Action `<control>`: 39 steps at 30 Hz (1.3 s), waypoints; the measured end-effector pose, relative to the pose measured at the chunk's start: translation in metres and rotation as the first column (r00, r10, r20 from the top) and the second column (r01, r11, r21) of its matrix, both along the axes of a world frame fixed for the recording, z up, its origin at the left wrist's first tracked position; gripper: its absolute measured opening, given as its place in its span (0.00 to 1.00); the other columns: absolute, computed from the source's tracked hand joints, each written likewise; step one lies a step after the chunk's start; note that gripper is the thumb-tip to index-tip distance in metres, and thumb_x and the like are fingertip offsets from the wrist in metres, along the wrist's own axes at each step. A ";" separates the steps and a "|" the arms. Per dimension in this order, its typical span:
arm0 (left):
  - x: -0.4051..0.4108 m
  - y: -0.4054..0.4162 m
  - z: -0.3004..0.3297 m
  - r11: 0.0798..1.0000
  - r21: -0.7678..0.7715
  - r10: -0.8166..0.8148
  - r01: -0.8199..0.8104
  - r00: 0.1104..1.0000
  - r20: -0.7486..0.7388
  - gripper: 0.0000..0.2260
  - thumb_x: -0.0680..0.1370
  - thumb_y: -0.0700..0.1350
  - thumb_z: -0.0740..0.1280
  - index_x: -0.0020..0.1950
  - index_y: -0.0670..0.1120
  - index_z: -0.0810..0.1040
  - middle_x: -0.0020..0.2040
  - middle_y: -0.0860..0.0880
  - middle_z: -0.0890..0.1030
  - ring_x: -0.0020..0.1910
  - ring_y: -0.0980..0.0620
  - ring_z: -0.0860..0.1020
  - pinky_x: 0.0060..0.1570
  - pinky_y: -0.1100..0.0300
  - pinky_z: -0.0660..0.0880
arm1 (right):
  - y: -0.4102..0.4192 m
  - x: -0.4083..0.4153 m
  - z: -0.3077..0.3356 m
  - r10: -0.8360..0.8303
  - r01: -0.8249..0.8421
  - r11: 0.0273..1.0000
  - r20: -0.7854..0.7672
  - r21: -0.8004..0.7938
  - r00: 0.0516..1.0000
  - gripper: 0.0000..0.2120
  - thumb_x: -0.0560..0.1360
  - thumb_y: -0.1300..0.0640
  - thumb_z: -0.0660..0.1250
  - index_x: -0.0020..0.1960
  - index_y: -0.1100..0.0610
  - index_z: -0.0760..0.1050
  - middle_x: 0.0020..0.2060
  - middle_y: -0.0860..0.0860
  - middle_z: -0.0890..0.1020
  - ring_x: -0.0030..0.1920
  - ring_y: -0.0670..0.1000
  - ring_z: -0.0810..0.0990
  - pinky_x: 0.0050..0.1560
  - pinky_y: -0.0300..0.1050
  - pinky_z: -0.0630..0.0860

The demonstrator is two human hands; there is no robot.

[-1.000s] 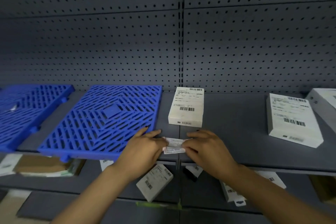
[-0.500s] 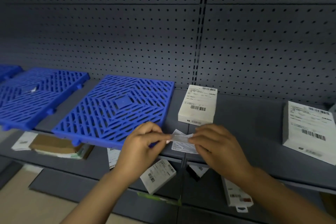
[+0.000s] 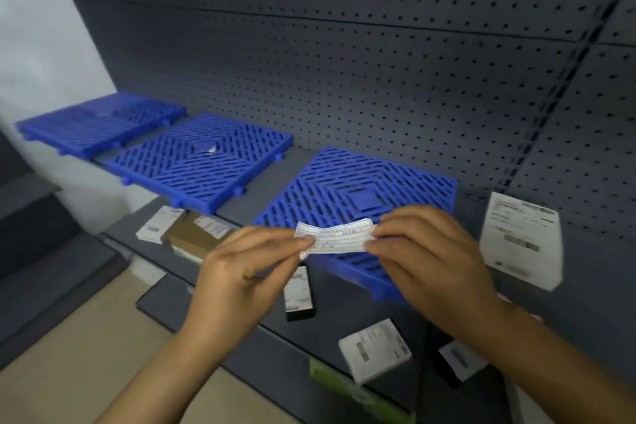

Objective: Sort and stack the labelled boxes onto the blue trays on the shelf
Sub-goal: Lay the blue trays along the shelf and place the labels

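Paper label point(image 3: 335, 237): held level, long axis left-right, in front of nearest blue tray point(image 3: 406, 182). Left hand point(image 3: 241, 282) pinches left end, right hand point(image 3: 430, 258) right end. White labelled box point(image 3: 521, 239) on shelf point(image 3: 585, 286), nearer right hand.

Two bare forearms enter from the bottom edge, no sleeves in view on either. Left hand point(image 3: 241, 272) and right hand point(image 3: 433, 262): no gloves, rings, watch or wristband visible. Fingernails short, unpainted as far as the blur allows. No marks or tape on wrists.
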State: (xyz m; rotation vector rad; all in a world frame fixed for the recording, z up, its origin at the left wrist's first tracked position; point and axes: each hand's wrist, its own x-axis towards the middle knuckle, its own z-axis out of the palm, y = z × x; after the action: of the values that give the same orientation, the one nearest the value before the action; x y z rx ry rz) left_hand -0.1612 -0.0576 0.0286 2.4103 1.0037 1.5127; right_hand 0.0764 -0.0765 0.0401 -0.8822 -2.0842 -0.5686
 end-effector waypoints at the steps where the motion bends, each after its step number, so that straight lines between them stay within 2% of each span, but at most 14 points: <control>1: -0.017 0.000 0.003 1.000 -0.010 0.020 -0.020 0.999 0.026 0.09 0.75 0.46 0.67 0.53 0.48 0.82 0.50 0.54 0.83 0.49 0.60 0.80 0.50 0.66 0.75 | 0.005 -0.020 0.005 0.023 -0.022 1.000 -0.017 0.014 1.000 0.15 0.80 0.55 0.63 0.42 0.61 0.83 0.44 0.54 0.83 0.48 0.55 0.81 0.47 0.51 0.77; 4: -0.075 -0.001 0.011 0.993 -0.048 0.107 -0.103 0.990 0.089 0.10 0.72 0.43 0.71 0.53 0.48 0.81 0.50 0.53 0.82 0.50 0.62 0.80 0.52 0.69 0.74 | 0.022 -0.082 0.014 0.098 -0.096 0.995 -0.062 0.038 0.993 0.07 0.77 0.61 0.67 0.43 0.60 0.83 0.44 0.55 0.83 0.48 0.56 0.80 0.45 0.53 0.76; 7: -0.133 -0.005 0.020 0.980 -0.081 0.188 -0.181 0.978 0.091 0.13 0.68 0.42 0.74 0.52 0.44 0.83 0.51 0.53 0.82 0.51 0.62 0.79 0.53 0.71 0.73 | 0.039 -0.142 0.015 0.155 -0.154 0.988 -0.086 0.020 0.984 0.03 0.73 0.64 0.70 0.44 0.60 0.83 0.45 0.54 0.82 0.49 0.55 0.78 0.46 0.52 0.75; 12: -0.220 -0.006 0.024 0.957 -0.111 0.281 -0.267 0.950 0.137 0.15 0.67 0.40 0.76 0.53 0.45 0.82 0.51 0.54 0.82 0.51 0.62 0.79 0.52 0.72 0.72 | 0.060 -0.235 0.016 0.216 -0.216 0.976 -0.131 0.010 0.968 0.04 0.74 0.62 0.69 0.44 0.59 0.83 0.43 0.53 0.82 0.46 0.53 0.78 0.46 0.46 0.75; 16: -0.275 -0.003 0.022 0.945 -0.096 0.324 -0.313 0.935 0.146 0.14 0.69 0.42 0.76 0.53 0.45 0.82 0.51 0.54 0.82 0.49 0.59 0.80 0.51 0.71 0.73 | 0.073 -0.297 0.010 0.268 -0.275 0.961 -0.165 -0.017 0.949 0.08 0.76 0.60 0.67 0.42 0.59 0.83 0.41 0.53 0.81 0.45 0.53 0.78 0.42 0.48 0.76; 21: -0.322 0.014 0.018 0.928 -0.117 0.369 -0.354 0.916 0.158 0.13 0.70 0.43 0.75 0.54 0.48 0.81 0.49 0.56 0.81 0.46 0.56 0.79 0.48 0.70 0.73 | 0.099 -0.349 0.005 0.300 -0.312 0.950 -0.208 -0.028 0.931 0.04 0.71 0.66 0.71 0.41 0.59 0.83 0.40 0.53 0.81 0.45 0.51 0.78 0.43 0.46 0.75; 29: -0.369 0.092 -0.002 0.906 -0.087 0.422 -0.414 0.902 0.097 0.14 0.70 0.42 0.72 0.56 0.46 0.81 0.48 0.55 0.80 0.45 0.58 0.78 0.47 0.71 0.73 | 0.183 -0.402 -0.009 0.314 -0.331 0.943 -0.244 -0.031 0.917 0.04 0.69 0.67 0.72 0.41 0.60 0.82 0.40 0.53 0.81 0.44 0.52 0.78 0.43 0.45 0.76; 32: -0.388 0.133 -0.008 0.904 -0.097 0.422 -0.416 0.905 0.052 0.14 0.71 0.42 0.72 0.56 0.45 0.82 0.48 0.54 0.80 0.46 0.58 0.78 0.46 0.67 0.75 | 0.223 -0.419 -0.016 0.299 -0.321 0.946 -0.266 -0.044 0.917 0.04 0.72 0.65 0.69 0.42 0.59 0.82 0.41 0.53 0.81 0.45 0.51 0.77 0.45 0.43 0.75; 35: -0.406 0.177 -0.009 0.905 -0.121 0.413 -0.408 0.910 0.021 0.14 0.72 0.46 0.72 0.56 0.46 0.82 0.48 0.55 0.80 0.47 0.58 0.79 0.47 0.63 0.77 | 0.264 -0.435 -0.021 0.258 -0.299 0.948 -0.290 -0.106 0.922 0.05 0.73 0.62 0.67 0.42 0.58 0.82 0.42 0.51 0.80 0.46 0.49 0.76 0.47 0.41 0.74; 39: -0.426 0.227 -0.012 0.913 -0.119 0.394 -0.391 0.919 0.000 0.15 0.73 0.51 0.70 0.57 0.46 0.82 0.48 0.56 0.79 0.48 0.59 0.78 0.48 0.67 0.74 | 0.312 -0.458 -0.026 0.225 -0.285 0.946 -0.325 -0.153 0.919 0.05 0.73 0.60 0.66 0.42 0.58 0.81 0.43 0.49 0.80 0.46 0.47 0.76 0.44 0.42 0.75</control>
State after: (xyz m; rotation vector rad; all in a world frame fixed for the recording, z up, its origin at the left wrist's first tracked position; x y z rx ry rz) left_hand -0.5875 0.1695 0.0162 2.1946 1.6004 1.5353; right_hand -0.3815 0.2351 0.0141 -0.7355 -1.9495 -0.0771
